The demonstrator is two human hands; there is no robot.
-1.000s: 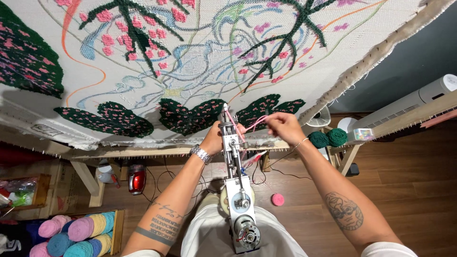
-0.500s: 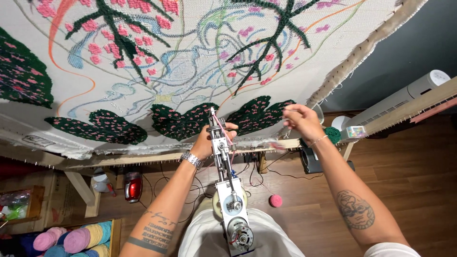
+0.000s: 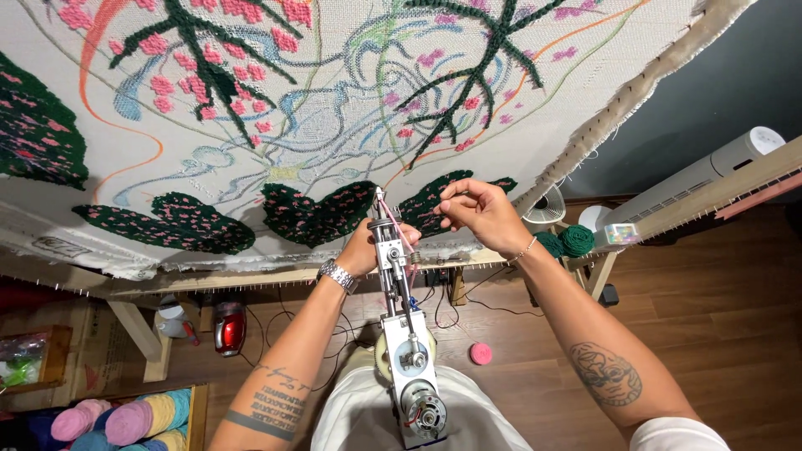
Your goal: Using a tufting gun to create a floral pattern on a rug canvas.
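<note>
My left hand [image 3: 361, 250] was wrapped around the upper shaft of the tufting gun [image 3: 399, 313], fingers closed on the metal just below the needle, whose tip pointed up at the stretched cloth [image 3: 334, 100] right above my knuckles. My right hand [image 3: 478, 213] sat just to the right of the needle, thumb and forefinger pinched together, probably on the pink yarn [image 3: 394, 224], though the strand was too thin there for me to be sure. The one strand ran slantwise down across the gun's shaft between my two hands. To do this well, I judged, the gun had to stay steady in the left grip while the right kept the strand taut and clear of the needle, so it fed straight without snagging. Counting what lay about: one gun, one pink strand, three dark green patches flecked with pink on the cloth directly over my hands, two green yarn balls [image 3: 566, 242] beyond my right wrist, one small pink disc [image 3: 480, 353] on the floor under my right forearm, and one red object [image 3: 229, 327] below my left elbow.
</note>
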